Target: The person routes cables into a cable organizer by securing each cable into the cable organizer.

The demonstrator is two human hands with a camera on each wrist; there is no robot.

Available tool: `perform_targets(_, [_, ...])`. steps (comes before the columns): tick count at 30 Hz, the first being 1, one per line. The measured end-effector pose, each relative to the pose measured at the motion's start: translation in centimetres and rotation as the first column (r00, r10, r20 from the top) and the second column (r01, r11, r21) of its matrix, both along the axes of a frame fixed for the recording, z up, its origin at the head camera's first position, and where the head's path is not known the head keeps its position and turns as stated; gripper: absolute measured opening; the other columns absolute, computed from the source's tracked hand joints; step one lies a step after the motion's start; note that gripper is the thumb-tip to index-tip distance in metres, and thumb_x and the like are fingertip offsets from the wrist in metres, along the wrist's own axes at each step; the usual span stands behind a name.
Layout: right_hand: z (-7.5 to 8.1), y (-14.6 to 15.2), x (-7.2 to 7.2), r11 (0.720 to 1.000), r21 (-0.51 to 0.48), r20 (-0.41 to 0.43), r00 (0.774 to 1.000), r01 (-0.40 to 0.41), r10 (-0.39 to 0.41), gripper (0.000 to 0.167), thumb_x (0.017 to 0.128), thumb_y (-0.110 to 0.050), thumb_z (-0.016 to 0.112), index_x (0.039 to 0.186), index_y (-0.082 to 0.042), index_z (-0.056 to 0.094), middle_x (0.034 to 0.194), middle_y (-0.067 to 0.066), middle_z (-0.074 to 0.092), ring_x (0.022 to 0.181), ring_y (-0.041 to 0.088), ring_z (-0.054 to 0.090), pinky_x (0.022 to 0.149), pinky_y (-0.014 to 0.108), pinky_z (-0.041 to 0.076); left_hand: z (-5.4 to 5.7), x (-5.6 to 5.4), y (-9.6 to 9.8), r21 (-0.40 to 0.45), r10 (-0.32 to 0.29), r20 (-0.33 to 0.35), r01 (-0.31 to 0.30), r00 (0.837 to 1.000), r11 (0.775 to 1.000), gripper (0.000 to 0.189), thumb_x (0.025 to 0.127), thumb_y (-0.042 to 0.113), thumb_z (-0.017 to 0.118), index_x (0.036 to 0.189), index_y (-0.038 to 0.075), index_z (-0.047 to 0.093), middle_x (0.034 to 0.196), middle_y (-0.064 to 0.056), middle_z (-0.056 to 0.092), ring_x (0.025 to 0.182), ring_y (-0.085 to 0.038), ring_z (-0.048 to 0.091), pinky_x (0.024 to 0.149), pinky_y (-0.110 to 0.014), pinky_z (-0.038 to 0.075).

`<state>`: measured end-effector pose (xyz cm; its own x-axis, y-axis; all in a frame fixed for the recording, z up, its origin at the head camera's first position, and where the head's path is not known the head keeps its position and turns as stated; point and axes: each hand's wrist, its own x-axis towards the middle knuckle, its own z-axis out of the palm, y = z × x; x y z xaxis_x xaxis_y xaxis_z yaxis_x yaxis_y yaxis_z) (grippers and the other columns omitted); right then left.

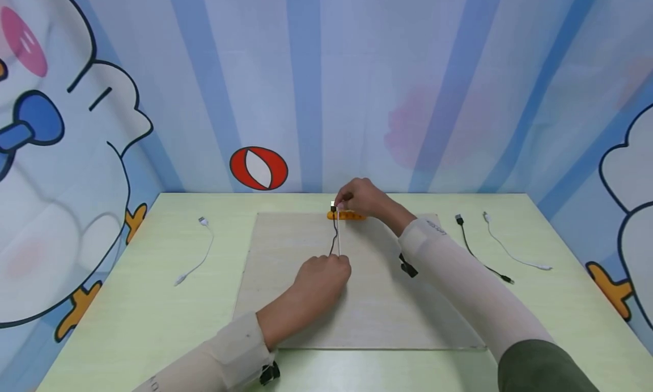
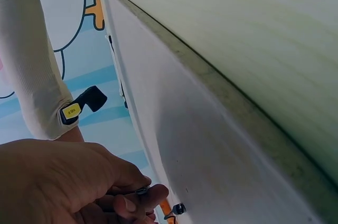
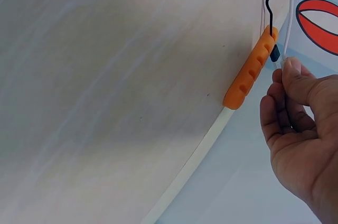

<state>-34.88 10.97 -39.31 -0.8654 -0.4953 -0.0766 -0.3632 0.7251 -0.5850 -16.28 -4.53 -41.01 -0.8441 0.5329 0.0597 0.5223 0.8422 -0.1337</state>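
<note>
An orange cable holder [image 3: 248, 73] with a row of notches sits at the far edge of a pale board [image 1: 285, 267]. One black USB cable [image 3: 270, 7] lies in a notch at its left end, its plug [image 1: 333, 209] just beyond the holder. My right hand [image 1: 364, 198] pinches the far end of a white cable [image 1: 339, 233] beside that plug, between thumb and forefinger. Nearer me, my left hand [image 1: 323, 276] pinches the near end, so the white cable runs straight between the hands. A small connector tip [image 2: 141, 190] shows between the left fingers. The near end of the black cable is hidden by my left hand.
The board lies on a pale green table [image 1: 127, 301]. A white USB cable [image 1: 208, 250] lies to the left. On the right are a black USB cable [image 1: 474, 255] and another white one [image 1: 502, 246]. A printed blue-striped backdrop [image 1: 347, 69] stands behind the table.
</note>
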Motion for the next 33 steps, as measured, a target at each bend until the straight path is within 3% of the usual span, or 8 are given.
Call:
perform_targets(7, [-0.3, -0.3, 0.0, 0.999, 0.026, 0.004, 0.999, 0.046, -0.046, 0.018, 0.111, -0.008, 0.07, 0.116, -0.006, 0.087, 0.12, 0.011, 0.085, 0.107, 0.023, 0.07, 0.096, 0.039, 0.058, -0.3, -0.2, 0.4, 0.003, -0.006, -0.005, 0.006, 1.0, 1.0, 0.008, 0.105, 0.006, 0.076, 0.097, 0.007, 0.076, 0.09, -0.007, 0.08, 0.078, -0.019, 0.078, 0.061, -0.033, 0.062])
perform_targets(14, [-0.5, -0.9, -0.2, 0.994, 0.09, -0.007, 0.998, 0.055, -0.055, 0.017, 0.11, -0.004, 0.07, 0.116, -0.005, 0.086, 0.122, 0.013, 0.084, 0.109, 0.025, 0.07, 0.098, 0.04, 0.059, -0.7, -0.2, 0.5, 0.008, -0.019, -0.064, 0.019, 0.998, 1.0, 0.01, 0.105, 0.007, 0.076, 0.095, 0.008, 0.076, 0.087, -0.005, 0.079, 0.075, -0.017, 0.077, 0.059, -0.032, 0.061])
perform_targets(15, [-0.5, -0.9, -0.3, 0.994, 0.096, -0.012, 0.998, 0.055, -0.054, 0.017, 0.11, -0.004, 0.07, 0.116, -0.005, 0.086, 0.122, 0.013, 0.084, 0.109, 0.025, 0.07, 0.098, 0.04, 0.06, -1.4, -0.4, 0.4, 0.012, -0.026, -0.087, 0.027, 0.996, 1.0, 0.01, 0.104, 0.006, 0.075, 0.095, 0.009, 0.075, 0.086, -0.005, 0.078, 0.074, -0.017, 0.076, 0.058, -0.033, 0.06])
perform_targets(21, [-0.3, -1.3, -0.3, 0.993, 0.113, -0.057, 0.998, 0.044, -0.038, 0.014, 0.107, -0.002, 0.073, 0.113, -0.003, 0.086, 0.12, 0.014, 0.085, 0.111, 0.027, 0.073, 0.098, 0.042, 0.062, -1.6, -0.5, 0.5, 0.008, -0.024, -0.116, 0.025, 0.993, 1.0, 0.011, 0.105, 0.007, 0.075, 0.094, 0.009, 0.076, 0.085, -0.005, 0.078, 0.075, -0.017, 0.076, 0.06, -0.033, 0.062])
perform_targets(23, [-0.2, -1.5, -0.3, 0.992, 0.116, -0.064, 0.997, 0.041, -0.033, 0.014, 0.107, -0.002, 0.074, 0.112, -0.003, 0.086, 0.119, 0.014, 0.084, 0.11, 0.028, 0.074, 0.098, 0.043, 0.063, -0.7, -0.1, 0.7, 0.003, -0.014, -0.103, 0.014, 0.995, 1.0, 0.011, 0.105, 0.007, 0.075, 0.095, 0.008, 0.077, 0.086, -0.006, 0.079, 0.076, -0.017, 0.077, 0.061, -0.033, 0.062])
perform_targets(33, [0.1, -2.4, -0.4, 0.982, 0.181, -0.107, 0.994, 0.044, -0.025, 0.016, 0.105, 0.002, 0.074, 0.112, -0.001, 0.087, 0.118, 0.016, 0.083, 0.109, 0.029, 0.074, 0.099, 0.043, 0.065, -0.7, -0.3, 1.0, -0.025, -0.008, -0.048, 0.006, 0.999, 1.0, 0.011, 0.108, 0.009, 0.074, 0.099, 0.008, 0.079, 0.089, -0.007, 0.081, 0.08, -0.018, 0.079, 0.065, -0.033, 0.065])
